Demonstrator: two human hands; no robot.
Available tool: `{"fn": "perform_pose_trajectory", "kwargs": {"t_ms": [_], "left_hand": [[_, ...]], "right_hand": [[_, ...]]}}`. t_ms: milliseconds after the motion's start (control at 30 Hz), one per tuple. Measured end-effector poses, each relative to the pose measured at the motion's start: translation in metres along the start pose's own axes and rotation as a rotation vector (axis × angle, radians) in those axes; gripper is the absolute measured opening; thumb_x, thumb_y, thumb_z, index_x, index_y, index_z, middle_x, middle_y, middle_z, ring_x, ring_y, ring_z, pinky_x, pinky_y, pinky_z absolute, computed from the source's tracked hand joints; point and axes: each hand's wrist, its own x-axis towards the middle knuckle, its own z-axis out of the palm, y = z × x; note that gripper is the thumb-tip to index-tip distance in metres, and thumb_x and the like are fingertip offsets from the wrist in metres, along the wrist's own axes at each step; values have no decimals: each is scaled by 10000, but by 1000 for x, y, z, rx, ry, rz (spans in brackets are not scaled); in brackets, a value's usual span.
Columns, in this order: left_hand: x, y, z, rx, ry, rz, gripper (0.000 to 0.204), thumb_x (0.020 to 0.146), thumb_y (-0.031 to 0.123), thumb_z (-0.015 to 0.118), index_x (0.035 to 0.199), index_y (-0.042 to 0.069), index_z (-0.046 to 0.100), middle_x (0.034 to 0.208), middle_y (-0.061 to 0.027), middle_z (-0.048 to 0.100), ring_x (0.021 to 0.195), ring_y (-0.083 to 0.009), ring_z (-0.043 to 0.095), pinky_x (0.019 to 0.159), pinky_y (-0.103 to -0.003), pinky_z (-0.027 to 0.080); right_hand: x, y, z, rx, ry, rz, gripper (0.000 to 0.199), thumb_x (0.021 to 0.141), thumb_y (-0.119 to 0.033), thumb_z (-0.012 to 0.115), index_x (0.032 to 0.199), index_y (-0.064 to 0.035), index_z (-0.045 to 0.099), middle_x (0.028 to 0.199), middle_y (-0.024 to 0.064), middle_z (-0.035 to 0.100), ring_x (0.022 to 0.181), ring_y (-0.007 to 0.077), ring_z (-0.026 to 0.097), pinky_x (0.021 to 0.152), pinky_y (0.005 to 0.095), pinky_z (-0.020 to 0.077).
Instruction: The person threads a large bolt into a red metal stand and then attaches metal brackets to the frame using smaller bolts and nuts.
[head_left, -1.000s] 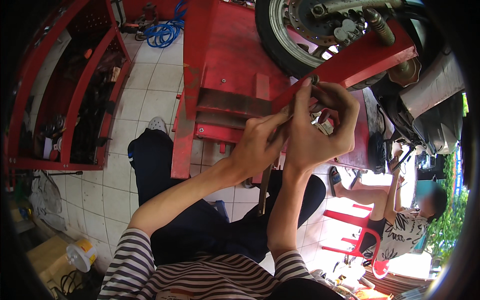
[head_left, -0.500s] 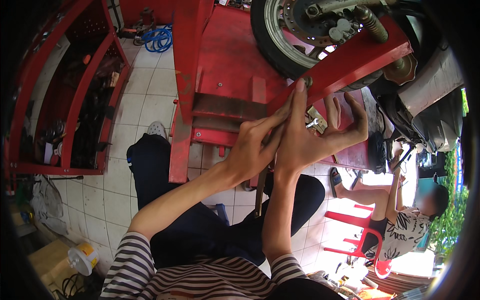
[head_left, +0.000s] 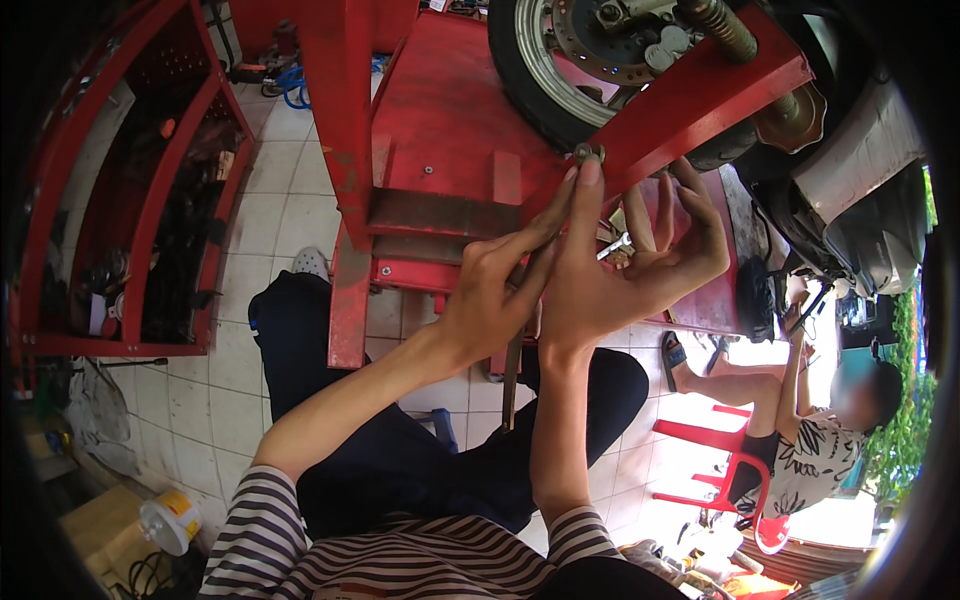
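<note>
At the end of a thick red steel beam (head_left: 690,110) sits a small round metal fastener, a nut or bolt head (head_left: 590,152). My right hand (head_left: 610,275) has its index fingertip against it. The other right fingers are apart and bent under the beam. My left hand (head_left: 490,295) overlaps the right wrist side, its index fingertip beside the fastener and its remaining fingers curled. A narrow dark metal bar (head_left: 512,385) hangs below the left hand; its upper part is hidden. Past my right hand shows a wrench end (head_left: 616,245); whether it is held cannot be seen.
A motorcycle wheel (head_left: 545,75) stands on the red lift platform (head_left: 450,110). Red upright posts (head_left: 340,120) rise nearby. Left is a red tool rack (head_left: 190,180); a white bucket (head_left: 168,520) stands lower left. On the right, a person (head_left: 810,450) sits on a red chair (head_left: 765,490).
The view has shifted slightly, so the beam and both hands appear further left. My right fingers are a little more bent; my fingertips stay at the fastener.
</note>
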Motion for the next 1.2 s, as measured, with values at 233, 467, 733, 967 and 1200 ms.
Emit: {"fn": "perform_pose_trajectory", "kwargs": {"t_ms": [233, 467, 733, 967, 1200], "left_hand": [[0, -5, -9, 61, -26, 34, 414, 850, -19, 547, 1261, -64, 551, 970, -272, 659, 830, -379, 686, 675, -375, 521], [0, -6, -5, -12, -20, 59, 418, 905, -29, 550, 1322, -42, 523, 843, -154, 665, 650, -180, 632, 540, -285, 468], [2, 1, -3, -32, -30, 1, 319, 967, 67, 540, 1253, -73, 562, 823, -212, 670, 682, -242, 680, 617, -345, 510], [3, 7, -2, -55, -35, -48, 374, 976, 89, 530, 1322, -54, 518, 809, -206, 668, 682, -240, 678, 626, -342, 514], [2, -2, 0, -13, 7, -8, 368, 952, 39, 549, 1309, -50, 536, 815, -175, 677, 666, -208, 668, 586, -311, 512]], "right_hand": [[1, 2, -3, -366, -85, -247, 652, 734, 6, 804, 1203, 34, 351, 1219, 201, 453, 1166, 259, 496, 905, 316, 580], [-2, 3, 0, -109, -22, -60, 783, 726, 2, 810, 1273, 22, 251, 1267, 241, 425, 1175, 322, 522, 854, 306, 555], [50, 31, -23, 447, -540, 514, 819, 732, 36, 799, 1334, -4, 246, 1246, 204, 551, 1074, 212, 597, 750, 269, 541], [59, 30, -21, 359, -712, 378, 754, 789, 10, 755, 1309, -36, 211, 1066, 172, 634, 896, 177, 639, 679, 278, 530], [44, 43, -15, 427, -668, 213, 687, 808, 31, 689, 1286, -41, 201, 993, 145, 594, 943, 221, 619, 838, 358, 499]]}}
